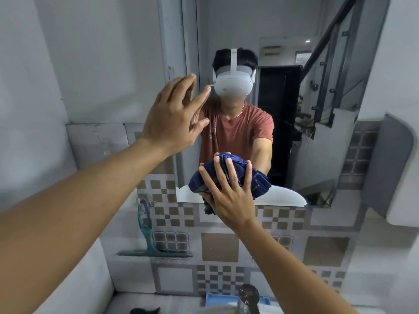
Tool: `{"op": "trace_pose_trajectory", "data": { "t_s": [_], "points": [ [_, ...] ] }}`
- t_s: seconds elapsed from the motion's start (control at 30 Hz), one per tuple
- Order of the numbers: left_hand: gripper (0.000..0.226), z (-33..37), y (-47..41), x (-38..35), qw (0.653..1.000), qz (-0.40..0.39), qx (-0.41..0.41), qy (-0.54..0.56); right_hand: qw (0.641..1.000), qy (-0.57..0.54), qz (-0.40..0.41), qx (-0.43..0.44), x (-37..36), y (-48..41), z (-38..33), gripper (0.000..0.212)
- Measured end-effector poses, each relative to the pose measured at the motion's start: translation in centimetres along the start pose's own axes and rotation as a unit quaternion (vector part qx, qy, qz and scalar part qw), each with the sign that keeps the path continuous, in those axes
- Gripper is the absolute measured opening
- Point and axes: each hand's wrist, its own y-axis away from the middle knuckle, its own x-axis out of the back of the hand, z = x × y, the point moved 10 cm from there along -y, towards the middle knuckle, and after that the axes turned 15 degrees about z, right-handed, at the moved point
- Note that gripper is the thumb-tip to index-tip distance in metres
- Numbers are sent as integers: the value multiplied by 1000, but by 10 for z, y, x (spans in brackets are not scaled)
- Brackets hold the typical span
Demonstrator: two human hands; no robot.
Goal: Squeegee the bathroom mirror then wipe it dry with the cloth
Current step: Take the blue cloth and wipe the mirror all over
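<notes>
The bathroom mirror [317,109] hangs on the wall ahead, reflecting a person in a rust shirt. My right hand [229,196] presses a bunched dark blue cloth [256,180] flat against the mirror's lower edge, fingers spread over it. My left hand [174,118] rests with fingers spread and empty on the mirror's left edge, higher up. A teal squeegee [149,245] hangs from a wall hook on the tiled wall, below and left of the mirror, untouched.
Checkered tiles [217,245] cover the wall below the mirror. A chrome tap [249,298] and a blue item [215,299] sit at the bottom by the sink. A dark object [145,311] lies at the bottom left. A grey wall ledge [394,168] juts out on the right.
</notes>
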Motion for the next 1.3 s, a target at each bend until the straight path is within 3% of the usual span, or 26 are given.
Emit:
{"op": "trace_pose_trajectory", "data": {
  "t_s": [0.2,0.47,0.77,0.9,1.0,1.1,1.2,1.3],
  "points": [
    [65,0,-1,1,1000,0,-3,7,998,-38,-9,54,-7,-18,-35,52],
    [67,-2,-2,-1,1000,-4,-4,16,980,-80,-63,168,-18,-10,-72,62],
    [66,-3,-1,1,999,-31,-11,40,953,-130,-74,263,-15,20,-102,41],
    [64,-2,0,6,997,-52,-7,60,917,-239,-170,270,-10,28,-112,40],
    [55,-1,10,14,994,-59,6,87,878,-357,-277,159,3,23,-119,55],
    [46,-7,29,35,989,-53,45,129,842,-442,-294,-95,15,0,-96,40],
    [38,-26,58,57,966,-57,163,191,796,-470,-279,-259,19,-13,-76,34],
    [37,-50,109,59,903,-140,332,233,720,-533,-272,-351,23,-21,-71,24]
  ]
}}
